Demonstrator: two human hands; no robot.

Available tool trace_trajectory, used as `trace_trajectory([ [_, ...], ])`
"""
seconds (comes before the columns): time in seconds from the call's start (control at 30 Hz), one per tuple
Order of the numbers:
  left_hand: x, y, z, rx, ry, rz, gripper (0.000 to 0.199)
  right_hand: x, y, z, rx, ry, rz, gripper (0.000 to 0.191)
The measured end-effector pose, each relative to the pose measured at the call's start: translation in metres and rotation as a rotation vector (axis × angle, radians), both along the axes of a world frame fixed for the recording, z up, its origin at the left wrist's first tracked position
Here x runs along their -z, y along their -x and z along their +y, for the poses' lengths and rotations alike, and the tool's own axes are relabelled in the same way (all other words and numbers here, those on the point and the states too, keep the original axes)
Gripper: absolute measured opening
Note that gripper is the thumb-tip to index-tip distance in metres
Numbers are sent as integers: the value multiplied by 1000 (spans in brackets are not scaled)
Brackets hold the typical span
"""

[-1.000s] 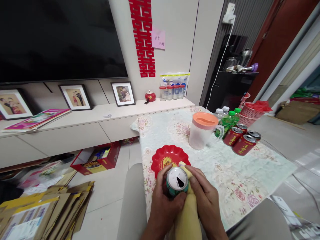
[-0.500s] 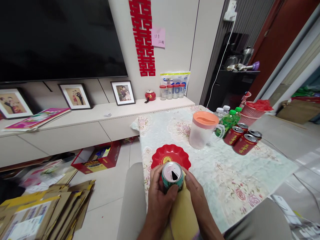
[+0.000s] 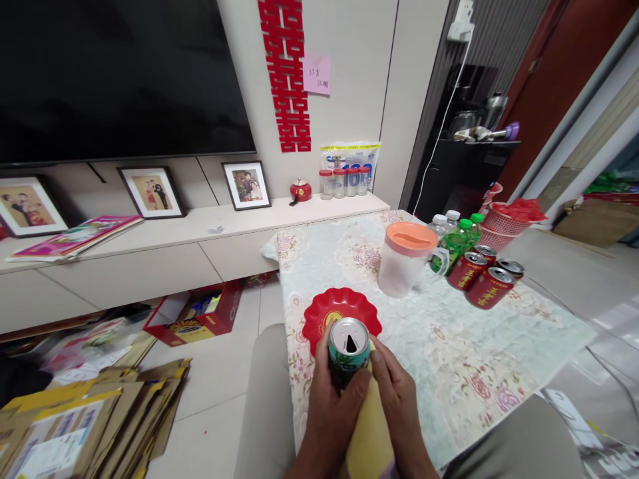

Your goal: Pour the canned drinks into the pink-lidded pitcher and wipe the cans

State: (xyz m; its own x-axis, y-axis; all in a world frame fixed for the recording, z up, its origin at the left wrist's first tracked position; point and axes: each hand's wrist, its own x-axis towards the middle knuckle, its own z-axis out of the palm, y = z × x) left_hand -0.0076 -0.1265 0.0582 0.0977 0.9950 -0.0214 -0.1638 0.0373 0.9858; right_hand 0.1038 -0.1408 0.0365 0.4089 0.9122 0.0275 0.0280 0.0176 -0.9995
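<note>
An opened green can [image 3: 348, 356] stands upright between my two hands, its silver top with a dark opening facing up. My left hand [image 3: 332, 406] is wrapped round the can's left side, thumb across its front. On the right, my right hand [image 3: 394, 392] grips a yellow cloth [image 3: 368, 436] against the can; the cloth hangs down between my forearms. Just beyond the can, a red scalloped plate [image 3: 319, 309] lies on the floral tablecloth [image 3: 419, 352], partly covered by the can and my hands.
A clear pitcher [image 3: 397, 269] with an orange lid stands past the plate. To its right are several red cans [image 3: 489, 288], bottles with green and white caps [image 3: 458, 238] and pink baskets [image 3: 499, 229]. Flattened cardboard [image 3: 114, 426] lies on the floor at left.
The can, the cloth and both my hands have shifted slightly to the right. The can's top sits a little higher, and my grip on it looks much the same.
</note>
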Motion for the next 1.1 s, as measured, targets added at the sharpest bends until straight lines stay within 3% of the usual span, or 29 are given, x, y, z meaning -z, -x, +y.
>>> trace_trajectory([
  [0.27,1,-2,2,-24,60,-137,69,-9,0,-9,100,-214,-136,27],
  [0.5,-4,7,3,150,-1,-155,60,-26,-17,-9,48,-340,-245,26],
  [0.7,0,9,6,151,-86,-222,66,-36,-28,8,-128,-280,-126,25],
  [0.83,2,12,6,90,-108,-205,68,-30,-24,14,-178,-226,-100,30],
  [1.1,0,9,6,15,5,-241,69,-7,-17,5,-136,-168,-221,29],
])
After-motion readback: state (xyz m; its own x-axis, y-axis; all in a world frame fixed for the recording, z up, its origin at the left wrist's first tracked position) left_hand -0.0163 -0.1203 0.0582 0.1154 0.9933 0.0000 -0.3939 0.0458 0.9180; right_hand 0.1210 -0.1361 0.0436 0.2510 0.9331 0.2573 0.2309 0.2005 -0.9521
